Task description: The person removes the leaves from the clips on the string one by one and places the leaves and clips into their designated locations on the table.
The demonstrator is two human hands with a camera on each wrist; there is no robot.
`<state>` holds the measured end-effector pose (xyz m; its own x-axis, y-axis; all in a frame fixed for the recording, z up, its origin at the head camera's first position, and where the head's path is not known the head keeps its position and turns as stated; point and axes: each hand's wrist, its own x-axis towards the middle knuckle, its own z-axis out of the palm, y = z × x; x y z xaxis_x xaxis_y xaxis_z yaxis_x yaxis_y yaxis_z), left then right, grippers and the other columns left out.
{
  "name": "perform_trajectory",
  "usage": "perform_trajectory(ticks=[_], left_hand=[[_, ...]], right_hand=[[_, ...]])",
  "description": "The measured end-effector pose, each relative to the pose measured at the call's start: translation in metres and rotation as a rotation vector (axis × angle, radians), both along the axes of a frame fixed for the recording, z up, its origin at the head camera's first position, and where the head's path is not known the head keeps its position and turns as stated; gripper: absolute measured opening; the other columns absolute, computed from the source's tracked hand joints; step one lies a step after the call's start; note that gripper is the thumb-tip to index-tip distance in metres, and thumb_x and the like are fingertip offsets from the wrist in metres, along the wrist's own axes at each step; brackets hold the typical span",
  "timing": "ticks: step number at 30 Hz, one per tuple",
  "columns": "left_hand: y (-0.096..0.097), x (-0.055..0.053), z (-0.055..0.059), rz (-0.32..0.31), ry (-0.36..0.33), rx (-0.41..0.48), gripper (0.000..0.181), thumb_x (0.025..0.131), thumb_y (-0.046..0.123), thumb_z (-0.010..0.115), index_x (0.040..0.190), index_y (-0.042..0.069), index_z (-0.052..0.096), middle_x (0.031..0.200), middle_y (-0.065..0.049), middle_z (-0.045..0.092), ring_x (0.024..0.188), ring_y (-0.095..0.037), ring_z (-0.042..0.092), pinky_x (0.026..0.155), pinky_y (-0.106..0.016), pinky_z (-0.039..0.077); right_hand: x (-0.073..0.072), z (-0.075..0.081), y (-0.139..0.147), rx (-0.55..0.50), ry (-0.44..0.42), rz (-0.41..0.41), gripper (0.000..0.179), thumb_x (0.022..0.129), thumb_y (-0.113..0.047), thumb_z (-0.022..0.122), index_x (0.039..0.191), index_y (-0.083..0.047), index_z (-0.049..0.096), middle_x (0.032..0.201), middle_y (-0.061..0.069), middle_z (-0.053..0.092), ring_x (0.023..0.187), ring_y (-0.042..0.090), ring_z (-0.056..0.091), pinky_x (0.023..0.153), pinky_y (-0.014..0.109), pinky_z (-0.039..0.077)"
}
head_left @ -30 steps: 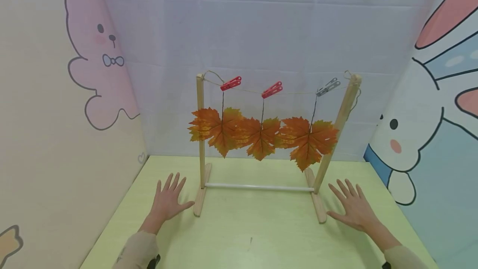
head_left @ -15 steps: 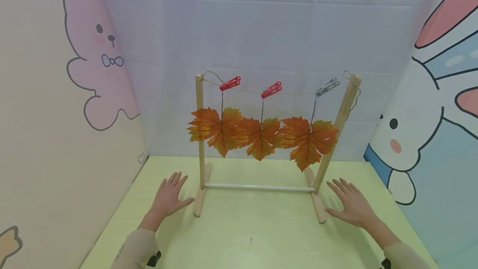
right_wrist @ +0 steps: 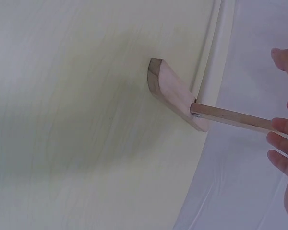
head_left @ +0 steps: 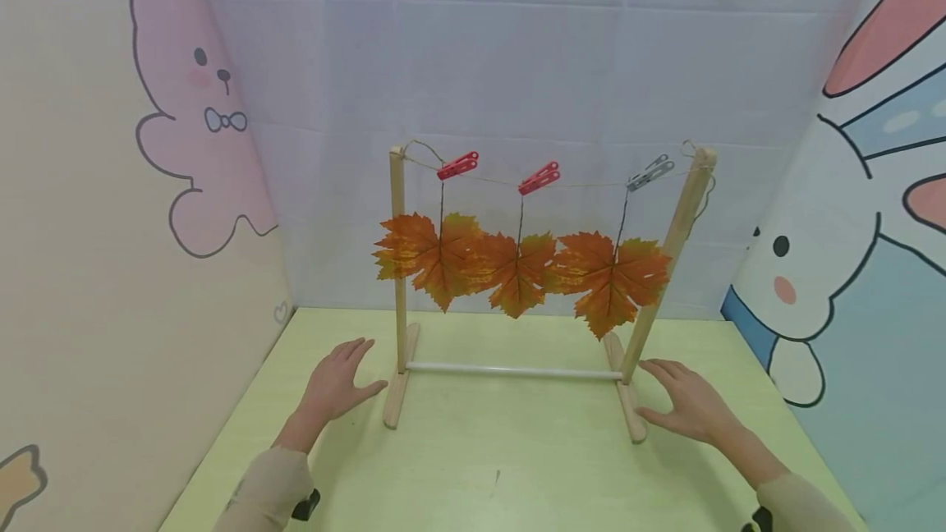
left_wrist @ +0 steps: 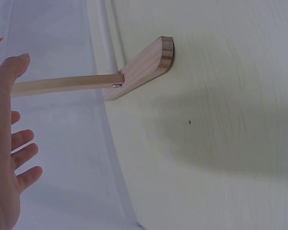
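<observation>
A wooden rack with two uprights stands mid-table, its left post (head_left: 400,302) and right post (head_left: 668,261) joined low by a white rod (head_left: 510,369). Three orange leaves hang from a string between the posts: a left leaf (head_left: 436,257), a middle leaf (head_left: 517,273) and a right leaf (head_left: 612,282). Two red clothespins (head_left: 539,178) and a grey clothespin (head_left: 650,173) clip their stems. My left hand (head_left: 336,384) hovers beside the left foot (head_left: 397,396), thumb apart from the fingers, holding nothing. My right hand (head_left: 687,402) is likewise empty beside the right foot (head_left: 631,409).
The rack stands on a pale yellow-green table (head_left: 480,458). A white cloth wall (head_left: 517,64) rises behind it. Side walls with a pink cartoon bear (head_left: 185,105) and a cartoon rabbit (head_left: 813,269) flank the table.
Both hands have turned and drawn slightly inward toward the rack, their fingers bending a little from a flat spread. Rack, leaves and clothespins have not moved.
</observation>
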<state>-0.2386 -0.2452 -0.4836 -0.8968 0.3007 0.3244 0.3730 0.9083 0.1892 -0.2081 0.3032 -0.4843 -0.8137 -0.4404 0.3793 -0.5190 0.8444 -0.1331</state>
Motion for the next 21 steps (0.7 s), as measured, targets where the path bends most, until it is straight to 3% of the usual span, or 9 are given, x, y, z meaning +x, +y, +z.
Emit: perform_trajectory(ticks=[15,21], left_hand=[[0.009,-0.001,0.020,0.001,0.023,0.027,0.065,0.074,0.040,0.071,0.124,0.003,0.051,0.118,-0.017,0.055,0.108,-0.034,0.051,0.081,-0.049,0.046],[0.011,-0.003,0.026,0.001,0.020,0.025,0.064,0.075,0.041,0.070,0.124,0.003,0.051,0.116,-0.017,0.056,0.107,-0.033,0.052,0.079,-0.048,0.047]], right_hand=[[-0.004,0.016,-0.019,-0.046,0.019,0.044,0.058,0.066,-0.031,0.078,0.113,-0.003,0.058,0.101,0.014,0.061,0.092,0.030,0.058,0.074,0.045,0.049],[-0.004,0.024,-0.027,-0.049,-0.012,0.055,0.057,0.068,-0.032,0.077,0.114,-0.005,0.058,0.098,0.011,0.061,0.089,0.028,0.058,0.073,0.044,0.049]])
